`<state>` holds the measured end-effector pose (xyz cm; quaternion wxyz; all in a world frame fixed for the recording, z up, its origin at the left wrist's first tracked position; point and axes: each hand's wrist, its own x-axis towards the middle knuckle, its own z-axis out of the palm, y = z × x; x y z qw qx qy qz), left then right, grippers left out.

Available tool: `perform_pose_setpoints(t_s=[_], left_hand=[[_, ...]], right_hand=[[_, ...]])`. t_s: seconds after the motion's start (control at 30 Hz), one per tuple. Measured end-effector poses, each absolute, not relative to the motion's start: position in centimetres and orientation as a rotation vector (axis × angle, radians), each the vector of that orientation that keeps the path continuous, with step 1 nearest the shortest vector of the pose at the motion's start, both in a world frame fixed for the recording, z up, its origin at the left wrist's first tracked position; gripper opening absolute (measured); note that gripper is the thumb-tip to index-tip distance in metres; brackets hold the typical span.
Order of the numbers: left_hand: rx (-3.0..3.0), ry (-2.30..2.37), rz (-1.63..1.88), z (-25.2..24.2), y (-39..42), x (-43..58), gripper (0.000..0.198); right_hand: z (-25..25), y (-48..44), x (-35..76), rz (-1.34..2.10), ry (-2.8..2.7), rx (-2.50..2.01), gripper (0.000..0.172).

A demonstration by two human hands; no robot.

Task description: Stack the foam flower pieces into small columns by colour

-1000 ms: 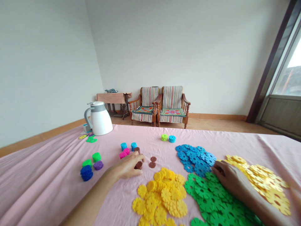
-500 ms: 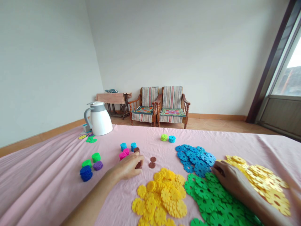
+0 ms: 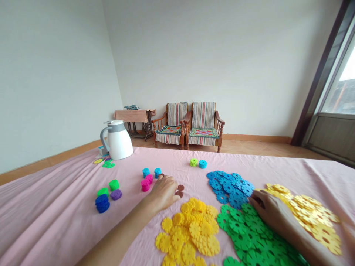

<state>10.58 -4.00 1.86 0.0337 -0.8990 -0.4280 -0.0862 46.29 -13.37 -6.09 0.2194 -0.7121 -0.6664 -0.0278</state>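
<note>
The left hand lies palm down on the pink cloth, covering whatever is under it. Only two brown discs peek out at its fingertips. The fingers are loosely curled and touch the discs, but I cannot tell if they grip one. The right hand rests on the green pile, its forearm cut off at the picture's lower corner. Its bent fingertips sink in among the pieces (holding something or not, I can't say).

The brown discs are small, dark and notched like flowers. They sit between the blue pile and the pink stack, just beyond the yellow pile. They lie flat, one behind the other, the pair running away from the person. Being round, neither has a long axis.
</note>
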Motion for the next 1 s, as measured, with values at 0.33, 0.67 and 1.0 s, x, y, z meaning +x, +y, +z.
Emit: perform_pose_setpoints(t_s=[0.33, 0.67, 1.0], left_hand=[[-2.848, -1.367, -0.278, 0.7, -3.2, 11.9, 0.004], [-2.899, -1.505, -0.422, 0.8, -2.9, 11.3, 0.019], [-2.998, -1.669, -0.744, 2.9, -2.6, 5.1, 0.017]], right_hand=[[-5.8, -13.5, 46.2, -0.081, -1.832, -1.985, 0.026], [-6.2, -13.3, 46.6, -0.079, -1.846, -1.977, 0.027], [-6.3, -13.2, 46.7, -0.079, -1.864, -1.982, 0.029]])
